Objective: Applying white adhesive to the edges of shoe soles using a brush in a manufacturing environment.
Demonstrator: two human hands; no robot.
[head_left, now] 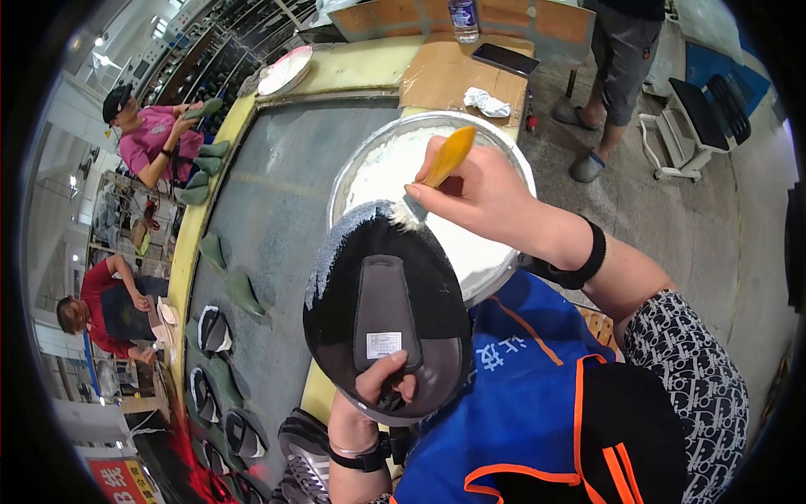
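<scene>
My left hand point(384, 382) grips a black shoe upper point(386, 307) by its near end, with the fingers at the opening below the tongue. The tongue is dark grey and carries a small white label. Between the thumb and fingers of my right hand point(487, 193) is a paintbrush point(453, 155) with a yellow handle. Its white-coated bristles touch the far edge of the upper, where a whitish smear runs along the left rim. Just beyond and partly behind the upper stands a round metal basin point(524, 164) holding thick white paste point(378, 172).
Green shoe lasts point(241, 291) and black-and-white uppers point(215, 329) lie on the grey worktop point(294, 160) at left. Dark striped shoes point(306, 458) sit nearer. A phone point(505, 59) and a bottle point(463, 21) rest on cardboard. Two people work at left; another stands at far right.
</scene>
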